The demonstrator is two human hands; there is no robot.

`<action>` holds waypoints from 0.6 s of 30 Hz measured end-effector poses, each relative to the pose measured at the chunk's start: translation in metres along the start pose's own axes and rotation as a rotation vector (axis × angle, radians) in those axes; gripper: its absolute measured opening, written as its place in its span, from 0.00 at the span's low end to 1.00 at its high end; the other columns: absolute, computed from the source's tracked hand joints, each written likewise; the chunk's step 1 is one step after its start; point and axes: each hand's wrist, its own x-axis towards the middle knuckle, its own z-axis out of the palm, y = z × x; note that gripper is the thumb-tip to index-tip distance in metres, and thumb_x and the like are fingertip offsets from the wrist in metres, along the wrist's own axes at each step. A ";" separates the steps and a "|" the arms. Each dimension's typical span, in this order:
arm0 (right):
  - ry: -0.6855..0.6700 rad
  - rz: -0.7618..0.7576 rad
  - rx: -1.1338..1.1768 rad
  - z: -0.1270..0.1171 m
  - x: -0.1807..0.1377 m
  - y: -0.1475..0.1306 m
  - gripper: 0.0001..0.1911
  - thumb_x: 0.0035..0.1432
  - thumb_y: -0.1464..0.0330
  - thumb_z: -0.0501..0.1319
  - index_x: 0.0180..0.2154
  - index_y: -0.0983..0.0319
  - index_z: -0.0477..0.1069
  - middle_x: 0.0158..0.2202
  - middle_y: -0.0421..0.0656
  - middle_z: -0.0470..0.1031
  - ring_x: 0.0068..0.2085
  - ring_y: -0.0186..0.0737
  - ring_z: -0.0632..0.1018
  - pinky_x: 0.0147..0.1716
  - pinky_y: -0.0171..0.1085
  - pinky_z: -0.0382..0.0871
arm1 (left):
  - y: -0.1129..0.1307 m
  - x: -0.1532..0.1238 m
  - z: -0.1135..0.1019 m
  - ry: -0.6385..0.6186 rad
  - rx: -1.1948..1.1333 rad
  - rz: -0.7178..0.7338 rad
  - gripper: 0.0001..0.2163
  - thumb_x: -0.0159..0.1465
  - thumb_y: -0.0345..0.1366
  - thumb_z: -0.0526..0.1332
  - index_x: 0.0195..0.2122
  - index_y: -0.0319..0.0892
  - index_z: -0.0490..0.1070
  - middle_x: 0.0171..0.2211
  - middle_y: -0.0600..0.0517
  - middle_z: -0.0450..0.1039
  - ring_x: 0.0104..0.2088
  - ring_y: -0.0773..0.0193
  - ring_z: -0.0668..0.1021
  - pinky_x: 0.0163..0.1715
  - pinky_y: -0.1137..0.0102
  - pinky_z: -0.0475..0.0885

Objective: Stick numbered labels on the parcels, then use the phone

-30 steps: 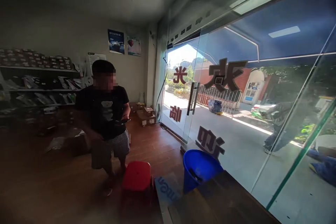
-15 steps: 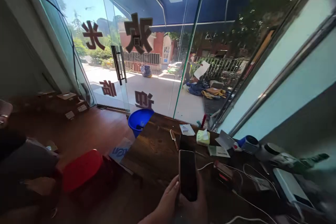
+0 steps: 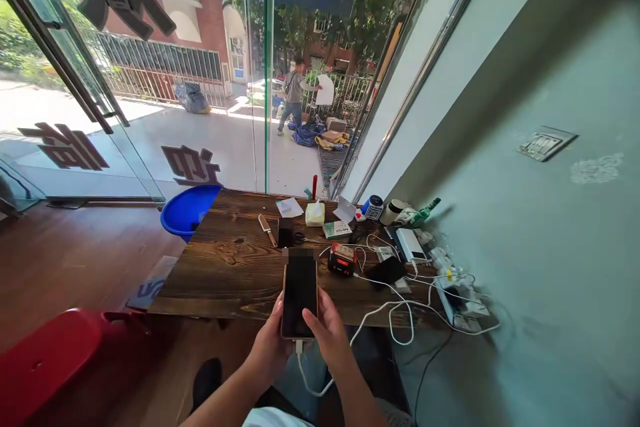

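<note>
Dark wooden planks make up the table (image 3: 215,287), set against a glass front. Before its near edge is a phone (image 3: 300,290), screen up, held in both hands. My left hand (image 3: 269,348) is curled around its left side, and my right hand (image 3: 331,340) grips the right side, thumb over the lower part of the screen. A white cable (image 3: 300,359) runs from the phone's bottom end. Just beyond, on the table, sit a red-and-black device (image 3: 343,260) and, to its right, a flat dark slab (image 3: 387,271). Farther back lie a brown-handled knife (image 3: 267,229) and a tissue pack (image 3: 315,214). A blue bin (image 3: 183,217) stands beyond the table's left edge, a red stool (image 3: 50,360) nearer on the left. Outside, a person (image 3: 294,90) holds a white sheet (image 3: 325,90).
</note>
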 end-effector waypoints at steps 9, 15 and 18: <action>0.127 -0.107 -0.072 -0.005 0.003 0.002 0.27 0.51 0.61 0.63 0.52 0.59 0.60 0.47 0.47 0.74 0.49 0.45 0.74 0.50 0.45 0.66 | 0.000 -0.001 0.004 -0.031 0.129 -0.018 0.22 0.61 0.43 0.56 0.57 0.51 0.59 0.40 0.54 0.76 0.28 0.67 0.77 0.26 0.74 0.71; 0.393 -0.195 -0.176 -0.002 -0.008 0.024 0.23 0.56 0.61 0.59 0.53 0.58 0.63 0.55 0.47 0.68 0.56 0.46 0.68 0.56 0.46 0.61 | -0.010 0.004 0.002 -0.005 0.070 -0.055 0.24 0.61 0.43 0.57 0.58 0.55 0.56 0.50 0.56 0.71 0.50 0.63 0.72 0.48 0.71 0.66; 0.462 -0.136 -0.150 -0.005 -0.009 0.033 0.24 0.54 0.59 0.60 0.52 0.58 0.65 0.56 0.47 0.67 0.56 0.48 0.67 0.57 0.49 0.59 | -0.012 0.004 0.003 0.006 0.068 -0.098 0.26 0.61 0.43 0.56 0.60 0.57 0.52 0.52 0.56 0.70 0.53 0.62 0.70 0.52 0.68 0.63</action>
